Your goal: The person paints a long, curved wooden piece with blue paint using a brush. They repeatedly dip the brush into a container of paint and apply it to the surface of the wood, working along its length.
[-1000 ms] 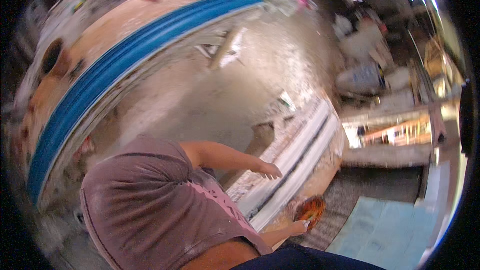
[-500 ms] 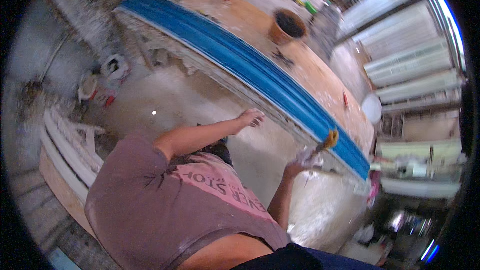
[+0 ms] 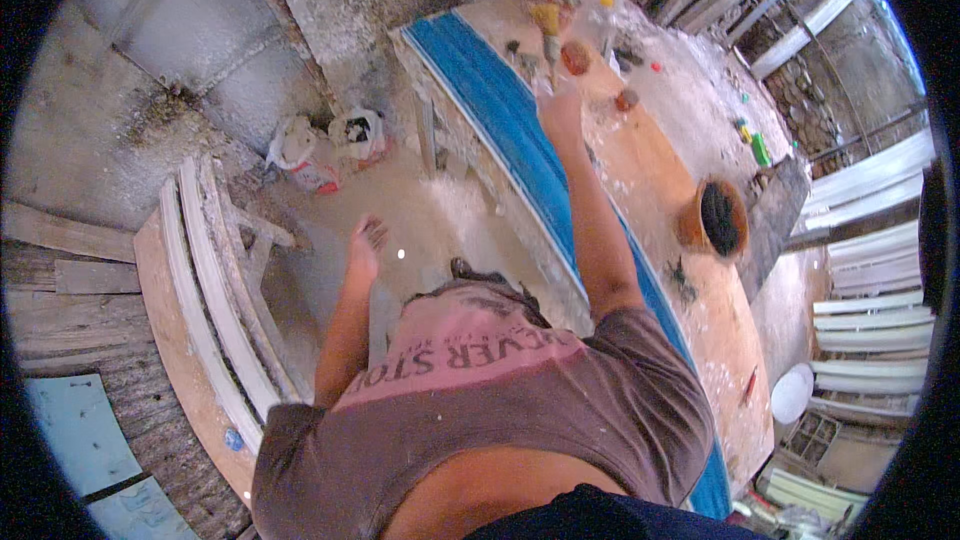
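Note:
My right hand reaches out over a long blue strip that runs along a dusty wooden workbench. The fingers look closed on a small round orange container just past the knuckles; the grip itself is hard to see. A yellow-handled brush lies close beyond it. My left hand hangs free over the plaster-dusted floor with its fingers apart, holding nothing. My brown shirt fills the lower middle of the view.
A brown bucket with dark contents stands on the bench. White curved mouldings lie on a board at my left. Plastic bags sit on the floor by the wall. More white mouldings and a white pail are at right.
I have turned from the white mouldings to face the bench. My right hand has carried the orange container out over the blue strip; my left hand has dropped to my side.

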{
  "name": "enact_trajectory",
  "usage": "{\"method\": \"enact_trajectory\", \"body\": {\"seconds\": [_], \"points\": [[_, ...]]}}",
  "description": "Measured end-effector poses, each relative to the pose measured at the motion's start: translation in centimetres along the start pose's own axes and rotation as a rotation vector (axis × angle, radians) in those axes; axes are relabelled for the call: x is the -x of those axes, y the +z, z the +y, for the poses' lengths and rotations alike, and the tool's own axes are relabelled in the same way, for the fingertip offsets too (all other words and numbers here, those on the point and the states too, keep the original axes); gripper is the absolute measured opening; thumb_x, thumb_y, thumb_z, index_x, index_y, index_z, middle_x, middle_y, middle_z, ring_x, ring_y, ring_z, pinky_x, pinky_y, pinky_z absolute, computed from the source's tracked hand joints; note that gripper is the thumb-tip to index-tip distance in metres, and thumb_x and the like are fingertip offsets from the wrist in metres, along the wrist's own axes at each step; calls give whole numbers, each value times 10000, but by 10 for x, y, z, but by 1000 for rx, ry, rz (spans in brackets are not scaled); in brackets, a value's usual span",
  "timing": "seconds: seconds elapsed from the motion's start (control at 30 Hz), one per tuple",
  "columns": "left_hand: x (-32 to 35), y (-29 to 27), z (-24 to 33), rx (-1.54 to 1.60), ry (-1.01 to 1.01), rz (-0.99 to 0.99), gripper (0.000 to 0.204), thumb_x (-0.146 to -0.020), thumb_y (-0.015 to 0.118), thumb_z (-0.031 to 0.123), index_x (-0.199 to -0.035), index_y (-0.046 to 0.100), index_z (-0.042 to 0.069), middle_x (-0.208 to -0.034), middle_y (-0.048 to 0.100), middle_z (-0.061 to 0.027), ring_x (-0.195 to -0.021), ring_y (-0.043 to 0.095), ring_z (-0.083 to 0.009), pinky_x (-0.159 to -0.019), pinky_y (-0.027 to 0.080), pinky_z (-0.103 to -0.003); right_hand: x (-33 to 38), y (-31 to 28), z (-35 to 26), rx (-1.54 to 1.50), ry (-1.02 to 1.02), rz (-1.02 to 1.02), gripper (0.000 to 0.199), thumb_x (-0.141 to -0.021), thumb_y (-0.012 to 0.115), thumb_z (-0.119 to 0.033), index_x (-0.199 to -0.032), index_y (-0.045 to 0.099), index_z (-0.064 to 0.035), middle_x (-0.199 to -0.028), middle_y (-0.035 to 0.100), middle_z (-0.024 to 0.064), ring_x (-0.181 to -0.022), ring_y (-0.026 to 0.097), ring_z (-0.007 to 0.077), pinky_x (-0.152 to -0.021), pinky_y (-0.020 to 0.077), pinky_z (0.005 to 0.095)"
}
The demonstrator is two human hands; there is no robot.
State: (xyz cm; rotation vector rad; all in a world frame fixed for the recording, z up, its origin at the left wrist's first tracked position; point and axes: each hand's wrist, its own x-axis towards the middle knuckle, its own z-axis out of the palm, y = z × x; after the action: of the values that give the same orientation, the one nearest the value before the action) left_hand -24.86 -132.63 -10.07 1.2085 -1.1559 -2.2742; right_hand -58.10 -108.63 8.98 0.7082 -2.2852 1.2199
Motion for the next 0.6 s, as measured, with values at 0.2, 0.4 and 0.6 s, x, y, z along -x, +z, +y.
{"method": "enact_trajectory", "body": {"seconds": [0.2, 0.4, 0.6], "points": [[25, -105, -10, 365, 188, 300, 385, -930, 493, 351, -1191, 525, 70, -1160, 571, -91, -1045, 553, -271, -955, 423, -416, -26, -1, -47, -482, 354, 94, 312, -895, 569, -289, -858, 631, 14, -707, 628, 243, -709, 620, 435, -658, 457, 549], [76, -106, -58, 373, 161, 257, 352, -933, 477, 342, -1135, 531, 60, -1093, 565, -91, -1036, 528, -262, -952, 420, -401, 17, 12, -1, 84, 68, -187, 266, -890, 579, -237, -808, 609, 15, -688, 628, 195, -644, 607, 346, -655, 469, 498], [164, -99, -109, 209, -40, 183, 377, -939, 473, 355, -1160, 522, 54, -1119, 552, -102, -1030, 533, -266, -937, 426, -388, 36, -91, -81, -367, 198, 218, 204, -863, 593, -192, -756, 606, -18, -646, 605, 107, -614, 586, 255, -588, 469, 414]]}}
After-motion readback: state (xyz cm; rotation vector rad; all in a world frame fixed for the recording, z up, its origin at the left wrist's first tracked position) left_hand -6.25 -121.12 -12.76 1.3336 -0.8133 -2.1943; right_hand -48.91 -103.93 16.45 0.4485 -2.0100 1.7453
